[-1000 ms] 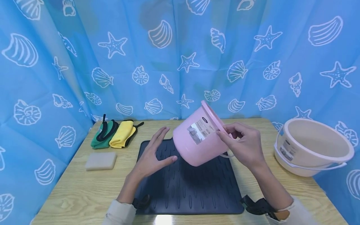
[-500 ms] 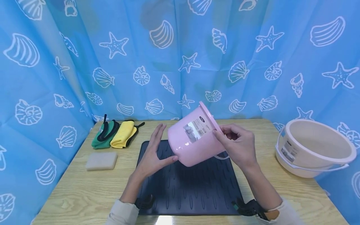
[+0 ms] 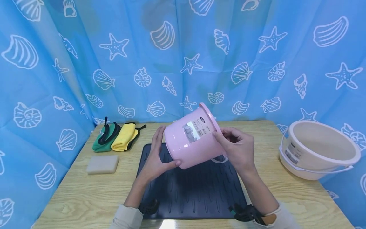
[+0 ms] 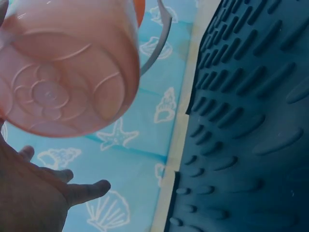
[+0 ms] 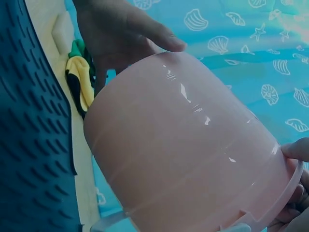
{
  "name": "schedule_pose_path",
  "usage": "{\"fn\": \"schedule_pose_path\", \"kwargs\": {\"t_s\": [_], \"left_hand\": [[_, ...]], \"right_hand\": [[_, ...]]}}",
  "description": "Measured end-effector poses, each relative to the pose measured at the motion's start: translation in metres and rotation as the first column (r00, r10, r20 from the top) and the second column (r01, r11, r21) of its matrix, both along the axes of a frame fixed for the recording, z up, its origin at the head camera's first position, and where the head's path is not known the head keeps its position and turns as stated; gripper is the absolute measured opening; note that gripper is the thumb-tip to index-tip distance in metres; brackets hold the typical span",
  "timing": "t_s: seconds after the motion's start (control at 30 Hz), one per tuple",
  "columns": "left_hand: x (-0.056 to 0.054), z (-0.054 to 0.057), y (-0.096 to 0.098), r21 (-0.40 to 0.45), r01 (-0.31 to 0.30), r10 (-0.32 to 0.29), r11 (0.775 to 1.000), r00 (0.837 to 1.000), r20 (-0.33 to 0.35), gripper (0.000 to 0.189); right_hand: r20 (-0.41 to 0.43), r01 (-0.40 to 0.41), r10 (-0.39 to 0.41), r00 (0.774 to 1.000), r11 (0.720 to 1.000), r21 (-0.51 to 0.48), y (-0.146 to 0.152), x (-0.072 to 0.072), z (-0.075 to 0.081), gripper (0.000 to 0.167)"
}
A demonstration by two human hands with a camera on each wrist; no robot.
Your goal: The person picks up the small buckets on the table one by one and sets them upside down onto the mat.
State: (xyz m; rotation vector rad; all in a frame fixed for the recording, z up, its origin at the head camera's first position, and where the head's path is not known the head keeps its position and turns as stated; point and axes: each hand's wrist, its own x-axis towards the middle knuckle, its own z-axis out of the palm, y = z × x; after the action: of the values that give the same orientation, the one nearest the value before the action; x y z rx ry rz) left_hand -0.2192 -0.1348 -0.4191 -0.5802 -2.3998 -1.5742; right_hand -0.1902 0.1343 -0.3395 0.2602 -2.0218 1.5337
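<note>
A pink bucket (image 3: 181,148) with a printed label (image 3: 197,129) is held in the air, tilted on its side, its rim toward the right. My right hand (image 3: 239,149) pinches that rim between thumb and curled fingers. At the base end, my left hand (image 3: 155,163) has its fingers spread and fairly straight, the thumb against the bucket's lower edge. The left wrist view shows the round base (image 4: 50,94) with a flower-like relief, several fingers standing apart from it. Below the bucket hangs its pale handle (image 3: 220,160). The bucket's inside is hidden.
A dark ribbed mat (image 3: 194,194) lies beneath the bucket on the wooden table (image 3: 83,197). At left are a green cloth (image 3: 104,141), a yellow cloth (image 3: 124,136) and a whitish sponge (image 3: 103,164). A cream bucket (image 3: 303,165) stands at right. Patterned curtains (image 3: 171,63) surround the table.
The pink bucket and my right hand have moved left. The base has come up to my left hand, which was apart from it a second ago.
</note>
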Motion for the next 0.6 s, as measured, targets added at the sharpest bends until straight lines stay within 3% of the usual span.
{"fn": "schedule_pose_path", "kwargs": {"t_s": [0.13,0.23,0.37,0.47,0.6], "left_hand": [[-0.0011,-0.0045,0.0045,0.093,0.055,-0.056,0.994,0.998,0.015,0.121],[-0.0022,-0.0067,0.0069,0.185,0.111,-0.117,0.976,0.993,0.022,0.123],[-0.0038,-0.0054,0.0094,0.371,0.224,-0.253,0.901,0.967,0.033,0.118],[-0.0045,-0.0023,0.0088,0.465,0.259,-0.308,0.847,0.951,0.032,0.113],[-0.0047,0.0005,0.0015,0.463,0.248,-0.289,0.851,0.957,0.019,0.106]], "right_hand": [[0.026,-0.02,0.021,0.999,0.999,-0.042,-0.0026,0.0006,-0.0024,0.019],[0.045,-0.019,0.022,0.999,0.998,-0.053,-0.005,0.0011,-0.0043,0.019],[0.067,-0.045,0.05,0.996,0.997,-0.067,-0.0071,0.0016,-0.0065,0.021],[0.082,-0.086,0.092,0.992,0.993,-0.076,-0.0072,0.0017,-0.0073,0.022],[0.116,-0.153,0.154,0.981,0.988,-0.018,-0.0047,0.0022,-0.0063,0.023]]}}
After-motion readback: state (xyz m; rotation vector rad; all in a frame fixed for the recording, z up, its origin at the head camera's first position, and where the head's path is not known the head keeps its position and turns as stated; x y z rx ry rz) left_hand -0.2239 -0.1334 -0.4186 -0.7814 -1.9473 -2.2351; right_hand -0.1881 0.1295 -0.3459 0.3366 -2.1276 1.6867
